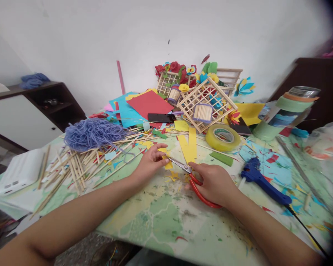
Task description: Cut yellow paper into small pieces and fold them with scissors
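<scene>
Near the middle of the green-patterned table (144, 221), my right hand (212, 181) grips red-handled scissors (201, 192), whose blades point left toward my other hand. My left hand (152, 160) has its thumb and fingers curled together around a small yellow paper piece (163, 150), next to the blade tips. Small yellow scraps (172, 176) lie on the table just below the blades. Yellow paper strips (192, 144) rest beyond the scissors.
Blue yarn (94, 133), wooden sticks (76, 168) and a white box (20, 171) are at left. Behind stand coloured sheets (151, 104) and a stick lattice (190, 107) with paper flowers. Clear tape (222, 138), a blue glue gun (263, 183) and a green bottle (284, 114) are at right.
</scene>
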The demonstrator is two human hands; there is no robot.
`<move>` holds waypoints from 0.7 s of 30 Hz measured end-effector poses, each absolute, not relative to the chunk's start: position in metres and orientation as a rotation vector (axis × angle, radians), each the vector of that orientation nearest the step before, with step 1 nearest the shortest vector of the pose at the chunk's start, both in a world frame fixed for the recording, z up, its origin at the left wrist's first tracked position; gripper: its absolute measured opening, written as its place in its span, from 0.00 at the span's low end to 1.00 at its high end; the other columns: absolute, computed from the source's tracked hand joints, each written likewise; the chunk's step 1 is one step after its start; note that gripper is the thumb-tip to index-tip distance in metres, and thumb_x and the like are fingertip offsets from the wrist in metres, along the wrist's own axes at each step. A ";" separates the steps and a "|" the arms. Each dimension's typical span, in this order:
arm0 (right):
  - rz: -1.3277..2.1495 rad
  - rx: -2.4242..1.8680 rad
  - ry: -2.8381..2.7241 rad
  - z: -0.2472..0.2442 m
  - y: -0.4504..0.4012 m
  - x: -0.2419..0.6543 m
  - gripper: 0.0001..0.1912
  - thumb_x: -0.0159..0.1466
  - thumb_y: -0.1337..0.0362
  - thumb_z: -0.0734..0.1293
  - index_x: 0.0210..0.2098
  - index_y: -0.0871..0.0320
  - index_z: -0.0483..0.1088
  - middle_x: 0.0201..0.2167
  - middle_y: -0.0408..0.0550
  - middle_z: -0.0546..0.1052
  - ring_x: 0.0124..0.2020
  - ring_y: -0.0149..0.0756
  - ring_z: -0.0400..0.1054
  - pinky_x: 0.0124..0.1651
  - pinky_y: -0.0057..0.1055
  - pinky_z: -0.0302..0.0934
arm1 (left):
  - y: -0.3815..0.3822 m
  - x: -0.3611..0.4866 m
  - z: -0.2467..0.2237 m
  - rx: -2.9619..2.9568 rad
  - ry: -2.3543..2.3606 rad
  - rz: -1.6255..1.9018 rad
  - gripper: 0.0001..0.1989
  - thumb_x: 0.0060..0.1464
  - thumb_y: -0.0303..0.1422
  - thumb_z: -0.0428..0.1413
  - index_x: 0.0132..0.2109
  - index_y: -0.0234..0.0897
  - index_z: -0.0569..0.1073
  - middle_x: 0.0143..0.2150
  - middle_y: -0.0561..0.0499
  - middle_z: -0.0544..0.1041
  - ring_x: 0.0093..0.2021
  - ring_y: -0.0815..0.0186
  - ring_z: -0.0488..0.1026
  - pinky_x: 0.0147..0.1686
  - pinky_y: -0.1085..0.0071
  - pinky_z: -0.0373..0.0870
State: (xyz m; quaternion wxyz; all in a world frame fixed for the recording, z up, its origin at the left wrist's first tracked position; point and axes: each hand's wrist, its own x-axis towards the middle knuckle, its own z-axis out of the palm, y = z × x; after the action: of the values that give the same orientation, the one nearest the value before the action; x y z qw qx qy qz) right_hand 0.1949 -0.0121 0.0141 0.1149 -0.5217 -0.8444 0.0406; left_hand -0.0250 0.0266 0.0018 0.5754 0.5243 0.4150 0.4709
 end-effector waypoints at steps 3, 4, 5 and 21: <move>0.111 -1.516 -2.475 0.013 -0.012 0.195 0.32 0.56 0.41 0.60 0.51 0.55 0.67 0.27 0.46 0.76 0.25 0.35 0.67 0.26 0.28 0.50 | 0.026 -0.025 0.003 1.257 0.975 1.097 0.25 0.44 0.30 0.61 0.50 0.38 0.64 0.28 0.56 0.71 0.29 0.71 0.68 0.31 0.76 0.61; 0.107 -1.510 -2.474 0.012 -0.011 0.195 0.32 0.57 0.41 0.60 0.52 0.55 0.68 0.27 0.46 0.76 0.24 0.34 0.66 0.26 0.28 0.50 | 0.027 -0.025 0.003 1.257 0.979 1.097 0.25 0.43 0.30 0.61 0.50 0.38 0.64 0.28 0.56 0.71 0.29 0.71 0.68 0.31 0.75 0.61; 0.104 -1.505 -2.473 0.012 -0.011 0.195 0.32 0.57 0.41 0.59 0.52 0.55 0.68 0.27 0.47 0.76 0.24 0.34 0.67 0.26 0.28 0.51 | 0.027 -0.025 0.004 1.251 0.984 1.098 0.26 0.43 0.30 0.62 0.50 0.38 0.64 0.28 0.56 0.71 0.29 0.71 0.68 0.31 0.75 0.61; 0.078 -1.476 -2.438 0.008 -0.008 0.199 0.29 0.57 0.44 0.62 0.51 0.56 0.69 0.28 0.46 0.78 0.26 0.35 0.69 0.27 0.28 0.52 | 0.032 -0.027 0.000 1.239 0.984 1.126 0.25 0.45 0.31 0.61 0.50 0.37 0.64 0.26 0.57 0.70 0.28 0.72 0.67 0.30 0.76 0.60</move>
State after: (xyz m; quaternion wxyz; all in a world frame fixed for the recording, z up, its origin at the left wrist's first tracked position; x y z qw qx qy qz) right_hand 0.1988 -0.0077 0.0082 0.1447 -0.5122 -0.8462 0.0270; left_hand -0.0270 0.0315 0.0001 0.5646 0.5265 0.4181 0.4788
